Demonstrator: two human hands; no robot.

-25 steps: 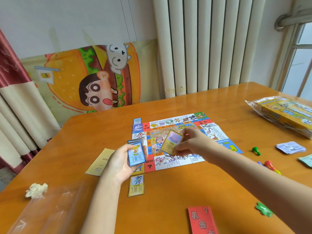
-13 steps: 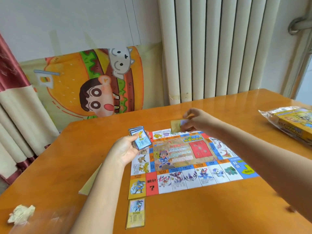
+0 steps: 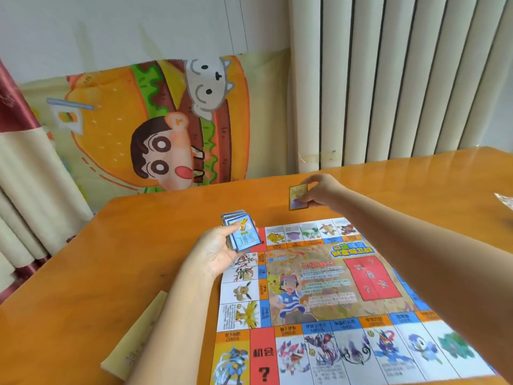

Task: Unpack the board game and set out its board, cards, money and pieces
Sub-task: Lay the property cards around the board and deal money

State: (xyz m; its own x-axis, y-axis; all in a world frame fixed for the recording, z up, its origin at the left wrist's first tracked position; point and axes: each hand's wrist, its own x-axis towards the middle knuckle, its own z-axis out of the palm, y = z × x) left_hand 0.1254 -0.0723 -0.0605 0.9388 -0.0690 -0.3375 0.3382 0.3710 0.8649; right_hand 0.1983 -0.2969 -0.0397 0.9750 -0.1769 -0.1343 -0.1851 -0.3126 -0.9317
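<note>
While the left hand [image 3: 222,250] grips the deck [image 3: 241,232] over the board [image 3: 333,287], the right hand [image 3: 319,190] pinches one card [image 3: 298,197] beyond its far edge; lay it flat, aligned with its square.

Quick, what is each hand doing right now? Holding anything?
Left hand: closed, gripping a stack of cards.
Right hand: closed, pinching a single card.
</note>
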